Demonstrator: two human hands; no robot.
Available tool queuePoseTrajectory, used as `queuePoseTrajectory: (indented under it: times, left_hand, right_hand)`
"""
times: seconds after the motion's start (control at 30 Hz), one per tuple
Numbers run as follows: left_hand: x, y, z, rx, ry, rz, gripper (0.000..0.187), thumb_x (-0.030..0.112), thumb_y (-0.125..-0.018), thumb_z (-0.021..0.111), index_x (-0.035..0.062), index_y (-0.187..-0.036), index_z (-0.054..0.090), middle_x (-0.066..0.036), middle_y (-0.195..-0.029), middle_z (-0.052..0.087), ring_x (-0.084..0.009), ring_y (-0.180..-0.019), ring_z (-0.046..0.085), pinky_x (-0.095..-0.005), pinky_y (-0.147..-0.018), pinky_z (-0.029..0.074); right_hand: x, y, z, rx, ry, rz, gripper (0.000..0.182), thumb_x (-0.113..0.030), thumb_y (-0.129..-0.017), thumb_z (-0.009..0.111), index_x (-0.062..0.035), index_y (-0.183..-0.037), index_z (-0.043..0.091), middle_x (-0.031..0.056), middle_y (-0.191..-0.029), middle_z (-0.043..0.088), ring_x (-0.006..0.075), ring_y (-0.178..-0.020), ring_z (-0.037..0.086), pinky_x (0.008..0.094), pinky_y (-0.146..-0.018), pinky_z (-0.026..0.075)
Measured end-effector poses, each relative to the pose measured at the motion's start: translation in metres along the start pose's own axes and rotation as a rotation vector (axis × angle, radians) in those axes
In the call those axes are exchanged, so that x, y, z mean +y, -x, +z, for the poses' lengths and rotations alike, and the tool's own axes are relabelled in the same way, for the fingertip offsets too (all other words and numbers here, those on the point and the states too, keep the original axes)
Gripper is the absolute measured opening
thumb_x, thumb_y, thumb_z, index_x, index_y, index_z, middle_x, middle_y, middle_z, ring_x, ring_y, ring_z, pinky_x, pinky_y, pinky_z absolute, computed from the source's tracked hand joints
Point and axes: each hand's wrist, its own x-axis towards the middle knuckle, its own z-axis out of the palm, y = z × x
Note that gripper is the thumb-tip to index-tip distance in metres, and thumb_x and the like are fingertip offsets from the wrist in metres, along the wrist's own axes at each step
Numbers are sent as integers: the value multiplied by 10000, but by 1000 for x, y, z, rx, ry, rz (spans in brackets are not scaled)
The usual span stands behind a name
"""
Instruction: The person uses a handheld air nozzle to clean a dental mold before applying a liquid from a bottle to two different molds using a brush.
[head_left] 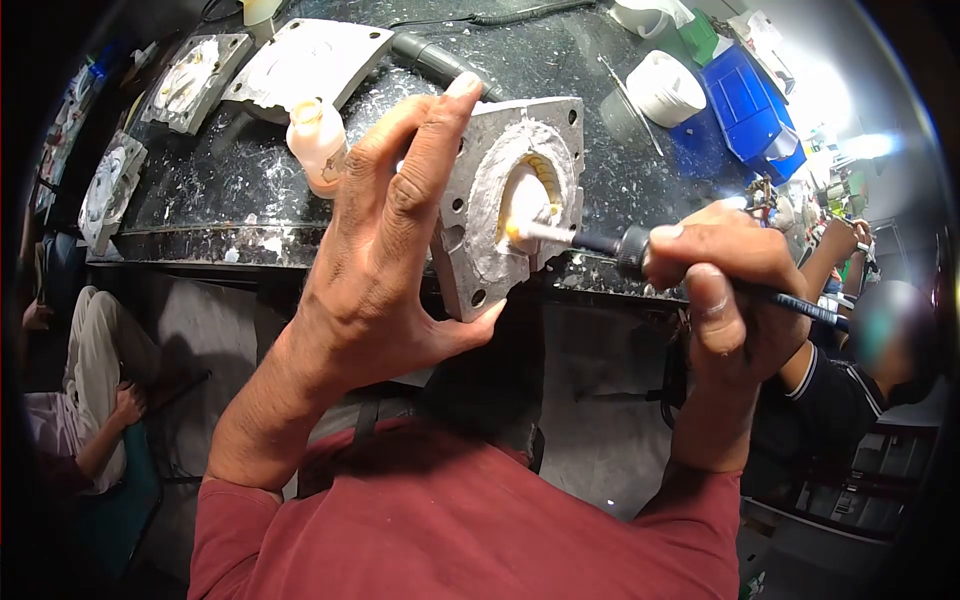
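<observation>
My left hand (375, 240) grips the edge of a grey metal denture flask half (460, 262), which it holds tilted at the bench edge. White plaster (492, 185) fills the flask around a horseshoe-shaped row of yellowish teeth (546, 172). My right hand (730, 285) is closed around a thin dark-handled brush (592, 241) with a black ribbed collar. Its whitish tip touches or hovers just over the near end of the tooth row; blur hides which. Left of the flask, close behind my left hand, stands an uncapped small bottle (312, 140) of pinkish liquid.
More plaster-filled flask parts (300, 60) lie on the black, white-spattered bench (200, 215) at left. A dark cylindrical tool (440, 62) lies behind the flask. A white tub (662, 90) and blue bin (750, 105) stand at right. Other people sit at both sides.
</observation>
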Motion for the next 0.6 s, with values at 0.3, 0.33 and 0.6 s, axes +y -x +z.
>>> queuePoseTrajectory:
  times: [0.3, 0.33, 0.6]
  left_hand:
    - [-2, -5, -11, -23, 36, -32, 1243, 190, -486, 929, -32, -1533, 295, -231, -1548, 369, -363, -1340, 469, -474, -1123, 378]
    - [-1, -5, -12, -22, 36, -30, 1243, 190, -486, 929, -32, -1533, 295, -231, -1548, 369, -363, -1340, 469, -474, -1123, 378]
    - [-1, -5, -14, -51, 48, -48, 1262, 180, -462, 928, -31, -1533, 295, -223, -1535, 393, -372, -1323, 487, -483, -1116, 391]
  right_hand:
    - [1, -7, 7, 6, 40, 55, 228, -147, -985, 600, 75, -1032, 624, 153, -802, 645, 168, -658, 584, 274, -610, 484]
    - [-2, -8, 4, 7, 42, 54, 228, -147, -985, 600, 75, -1032, 624, 153, -802, 645, 168, -658, 584, 274, -610, 484]
    - [-13, -16, 0, -101, -14, 133, 205, -119, -990, 597, 82, -1015, 631, 152, -830, 664, 141, -658, 592, 236, -572, 480]
